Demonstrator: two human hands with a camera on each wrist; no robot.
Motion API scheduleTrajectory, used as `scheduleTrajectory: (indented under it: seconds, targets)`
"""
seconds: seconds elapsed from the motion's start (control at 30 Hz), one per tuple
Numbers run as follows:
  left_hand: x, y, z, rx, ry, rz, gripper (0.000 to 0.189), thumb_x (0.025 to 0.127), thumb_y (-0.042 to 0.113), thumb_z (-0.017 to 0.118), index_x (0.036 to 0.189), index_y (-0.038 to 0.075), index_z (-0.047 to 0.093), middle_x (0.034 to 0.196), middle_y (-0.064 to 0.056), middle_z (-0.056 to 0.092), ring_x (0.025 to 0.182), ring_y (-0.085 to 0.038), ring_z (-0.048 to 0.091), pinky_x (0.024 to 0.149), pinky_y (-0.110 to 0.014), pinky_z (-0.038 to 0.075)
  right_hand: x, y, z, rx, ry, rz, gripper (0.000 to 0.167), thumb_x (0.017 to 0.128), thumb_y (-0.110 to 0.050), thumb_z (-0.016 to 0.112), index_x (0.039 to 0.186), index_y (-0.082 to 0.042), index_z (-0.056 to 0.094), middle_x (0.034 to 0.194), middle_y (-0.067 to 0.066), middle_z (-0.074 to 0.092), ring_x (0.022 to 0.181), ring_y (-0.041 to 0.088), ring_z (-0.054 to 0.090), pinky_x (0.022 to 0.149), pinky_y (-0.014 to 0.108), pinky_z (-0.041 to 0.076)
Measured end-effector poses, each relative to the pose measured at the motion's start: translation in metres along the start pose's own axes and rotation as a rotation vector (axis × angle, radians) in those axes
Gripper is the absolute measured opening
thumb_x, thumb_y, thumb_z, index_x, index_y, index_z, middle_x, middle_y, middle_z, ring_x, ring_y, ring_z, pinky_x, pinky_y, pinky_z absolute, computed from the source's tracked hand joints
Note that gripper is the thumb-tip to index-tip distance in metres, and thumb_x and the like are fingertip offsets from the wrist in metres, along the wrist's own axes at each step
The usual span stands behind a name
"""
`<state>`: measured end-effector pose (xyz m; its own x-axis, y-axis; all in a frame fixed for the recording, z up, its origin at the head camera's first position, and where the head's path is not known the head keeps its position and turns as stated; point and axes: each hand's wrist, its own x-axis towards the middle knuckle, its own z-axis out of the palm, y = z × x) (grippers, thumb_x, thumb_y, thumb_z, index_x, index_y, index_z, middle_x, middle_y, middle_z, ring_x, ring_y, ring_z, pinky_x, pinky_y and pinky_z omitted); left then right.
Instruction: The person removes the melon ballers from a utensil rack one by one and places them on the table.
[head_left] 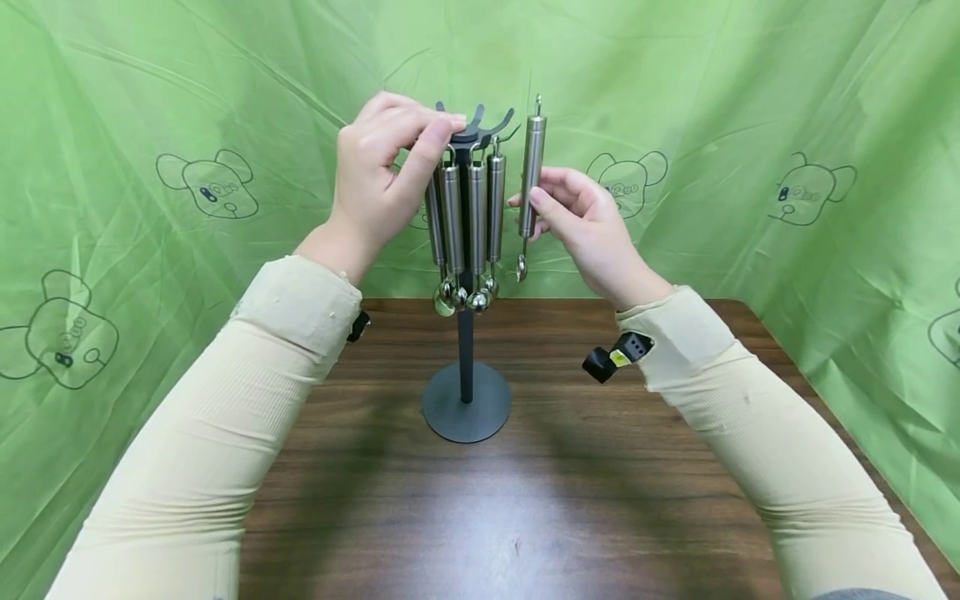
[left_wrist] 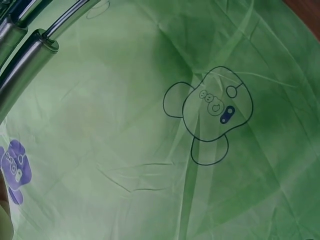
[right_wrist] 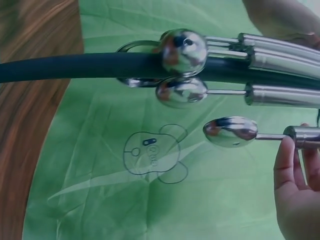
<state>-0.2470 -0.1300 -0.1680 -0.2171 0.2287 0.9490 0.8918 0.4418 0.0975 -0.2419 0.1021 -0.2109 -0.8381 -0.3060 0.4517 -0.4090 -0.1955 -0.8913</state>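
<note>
A dark metal rack (head_left: 466, 333) stands upright on a round base, with curved hooks around its top. Several steel melon ballers (head_left: 477, 217) hang from it, scoops downward. My left hand (head_left: 393, 154) grips the top of the rack, thumb and fingers at the hub; some fingertips are hidden. To the right of the rack, my right hand (head_left: 581, 212) pinches another melon baller (head_left: 532, 167) by its handle. That one is nearly upright, its loop on top, apart from the hooks. The right wrist view shows its oval scoop (right_wrist: 231, 131) beside the hanging ones.
The rack's round base (head_left: 467, 421) rests on a brown wooden table (head_left: 600, 500). Green cloth (head_left: 712, 75) with printed bear heads surrounds the back and sides. In the left wrist view, hanging handles (left_wrist: 25, 65) show at the upper left.
</note>
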Motion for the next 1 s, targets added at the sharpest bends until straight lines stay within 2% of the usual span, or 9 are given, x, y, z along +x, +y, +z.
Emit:
scheduleTrajectory:
  seconds: [0.2, 0.43, 0.57, 0.8, 1.0]
  targets:
    - [-0.001, 0.000, -0.003, -0.001, -0.012, -0.006, 0.026, 0.093, 0.017, 0.055, 0.100, 0.006, 0.078, 0.100, -0.010, 0.077, 0.090, -0.029, 0.064, 0.086, -0.026, 0.044, -0.011, -0.003, -0.004, -0.051, 0.069, -0.006, 0.033, 0.099, -0.004, 0.057, 0.130, 0.005, 0.056, 0.100, 0.003, 0.071, 0.081, 0.014, 0.065, 0.073, 0.023, 0.056]
    - [-0.001, 0.001, -0.002, -0.009, -0.007, -0.008, 0.026, 0.092, 0.017, 0.055, 0.100, 0.006, 0.078, 0.101, -0.010, 0.077, 0.089, -0.028, 0.063, 0.086, -0.025, 0.045, -0.027, 0.001, -0.010, -0.079, 0.127, -0.002, 0.023, 0.097, -0.006, 0.062, 0.120, -0.003, 0.063, 0.099, 0.002, 0.072, 0.083, 0.015, 0.066, 0.069, 0.023, 0.057]
    - [-0.002, 0.001, -0.002, -0.001, -0.004, 0.000, 0.026, 0.092, 0.017, 0.055, 0.101, 0.007, 0.077, 0.101, -0.009, 0.077, 0.090, -0.029, 0.063, 0.085, -0.025, 0.045, -0.038, 0.007, -0.011, -0.077, 0.160, 0.016, 0.022, 0.095, -0.005, 0.064, 0.116, -0.004, 0.063, 0.098, 0.002, 0.072, 0.081, 0.015, 0.065, 0.067, 0.023, 0.056]
    - [-0.002, 0.002, -0.003, 0.007, 0.007, -0.010, 0.026, 0.092, 0.018, 0.055, 0.100, 0.007, 0.078, 0.098, -0.009, 0.077, 0.089, -0.028, 0.063, 0.083, -0.025, 0.045, -0.054, 0.020, -0.010, -0.115, 0.165, 0.053, 0.020, 0.093, -0.004, 0.067, 0.112, -0.009, 0.064, 0.096, 0.001, 0.069, 0.071, 0.013, 0.063, 0.065, 0.025, 0.057]
    - [-0.002, 0.004, -0.002, 0.006, 0.019, -0.018, 0.025, 0.092, 0.018, 0.056, 0.099, 0.007, 0.078, 0.097, -0.009, 0.078, 0.088, -0.028, 0.062, 0.081, -0.024, 0.045, -0.064, 0.028, -0.010, -0.135, 0.176, 0.085, 0.023, 0.091, -0.008, 0.070, 0.113, -0.007, 0.063, 0.095, 0.002, 0.069, 0.064, 0.014, 0.063, 0.063, 0.027, 0.057]
